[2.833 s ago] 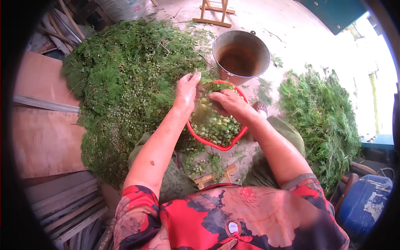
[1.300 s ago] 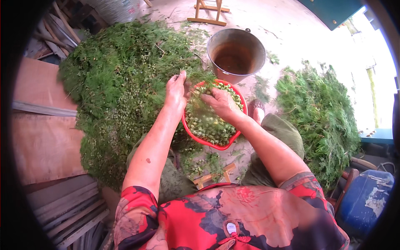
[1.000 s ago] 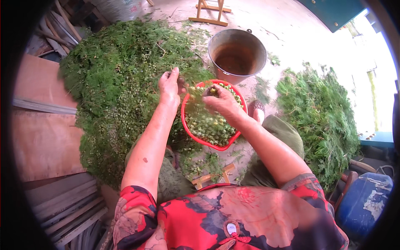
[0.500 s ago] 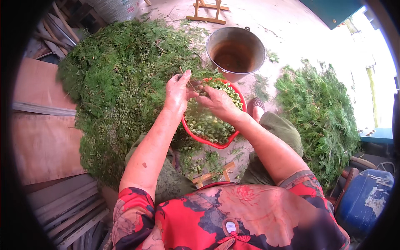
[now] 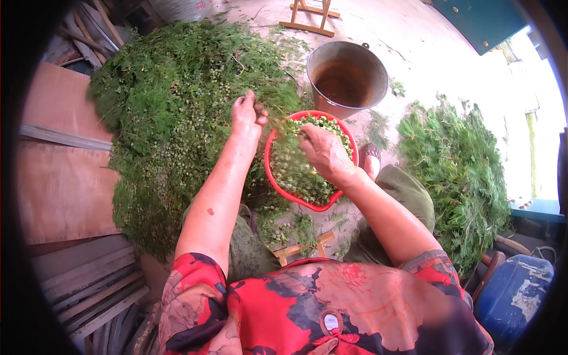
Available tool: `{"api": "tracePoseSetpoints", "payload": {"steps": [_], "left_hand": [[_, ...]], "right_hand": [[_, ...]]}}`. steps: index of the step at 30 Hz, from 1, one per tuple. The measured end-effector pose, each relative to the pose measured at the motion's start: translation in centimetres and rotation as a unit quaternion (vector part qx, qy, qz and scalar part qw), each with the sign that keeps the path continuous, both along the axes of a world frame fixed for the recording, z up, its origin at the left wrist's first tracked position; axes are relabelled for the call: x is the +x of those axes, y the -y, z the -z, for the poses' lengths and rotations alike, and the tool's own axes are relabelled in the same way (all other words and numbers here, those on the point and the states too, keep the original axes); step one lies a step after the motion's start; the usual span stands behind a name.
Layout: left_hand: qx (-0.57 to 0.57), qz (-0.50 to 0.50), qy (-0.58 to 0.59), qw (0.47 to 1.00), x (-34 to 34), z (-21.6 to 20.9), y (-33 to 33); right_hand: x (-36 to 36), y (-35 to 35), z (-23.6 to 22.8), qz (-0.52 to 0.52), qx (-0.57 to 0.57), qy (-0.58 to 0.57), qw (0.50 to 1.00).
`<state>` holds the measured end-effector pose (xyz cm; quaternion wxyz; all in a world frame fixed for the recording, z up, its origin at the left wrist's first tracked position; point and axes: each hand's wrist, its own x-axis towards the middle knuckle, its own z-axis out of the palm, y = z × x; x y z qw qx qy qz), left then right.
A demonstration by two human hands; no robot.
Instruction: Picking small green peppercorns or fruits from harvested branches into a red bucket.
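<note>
Between my knees sits a red basin (image 5: pixel 316 207), filled with small pale-green seed cones (image 5: pixel 302 177). Just beyond its left rim, my left hand (image 5: pixel 248 112) is closed around an evergreen sprig (image 5: pixel 281 97) whose feathery end, blurred by motion, points right over the basin's far edge. My right hand (image 5: pixel 327 152) hovers above the cones, fingers curled in and thumb pressed against them; what they pinch is hidden. A large heap of cut evergreen branches (image 5: pixel 160 124), thick with cones, lies to the left of the basin.
A metal bucket (image 5: pixel 378 74) with a rusty inside stands just beyond the basin. At right lies a second pile of green branches (image 5: pixel 452 165), near a worn blue drum (image 5: pixel 515 299). A wooden stand (image 5: pixel 307 26) is at the far side; boards and slats (image 5: pixel 97 284) line the left.
My hands, which were close together at the sprig, have drawn apart. The right has moved right and down over the basin with its fingers curled; the left keeps the sprig.
</note>
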<state>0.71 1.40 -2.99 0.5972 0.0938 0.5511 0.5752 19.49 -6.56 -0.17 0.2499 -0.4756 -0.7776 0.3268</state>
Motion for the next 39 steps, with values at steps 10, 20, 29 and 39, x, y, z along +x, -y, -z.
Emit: {"api": "tracePoseSetpoints", "payload": {"steps": [10,20,29,39], "left_hand": [[0.051,0.053,0.009,0.997,2.8,-0.8,1.7],[0.023,0.057,0.067,0.996,4.3,-1.2,2.3],[0.011,0.033,0.017,0.999,-1.0,-0.4,0.3],[-0.026,0.019,0.032,0.999,-1.0,-4.8,2.5]], "right_hand": [[-0.2,-0.6,-0.3,0.064,-0.083,-0.08,0.991],[-1.9,-0.4,1.8,0.144,-0.189,-0.256,0.937],[-1.9,0.9,0.6,0.064,-0.036,-0.063,0.995],[1.2,-0.9,2.9,0.024,0.074,0.024,0.997]]}}
